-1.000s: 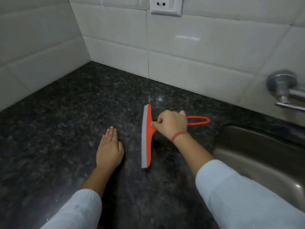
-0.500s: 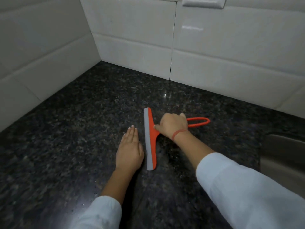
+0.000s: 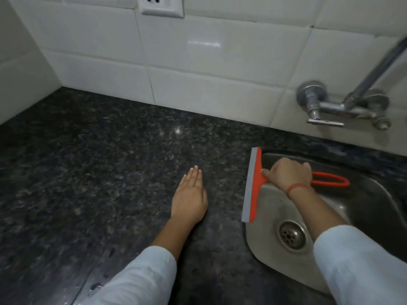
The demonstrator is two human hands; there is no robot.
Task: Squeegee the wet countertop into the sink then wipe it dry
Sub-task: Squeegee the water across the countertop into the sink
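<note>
Dark granite countertop (image 3: 92, 164): left hand (image 3: 189, 198) lies flat, fingers straight, beside the steel sink (image 3: 372, 208); right hand (image 3: 288, 175) grips the orange squeegee (image 3: 253, 188), blade at the sink's left rim.

kitchen: sink (image 3: 275, 208), tap (image 3: 326, 106), tiles (image 3: 198, 62).

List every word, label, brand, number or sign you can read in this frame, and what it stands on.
None can be read.
The squeegee, the socket plate, the tap, the sink and the wall tiles show no print, mark or number at this sharpness.
</note>
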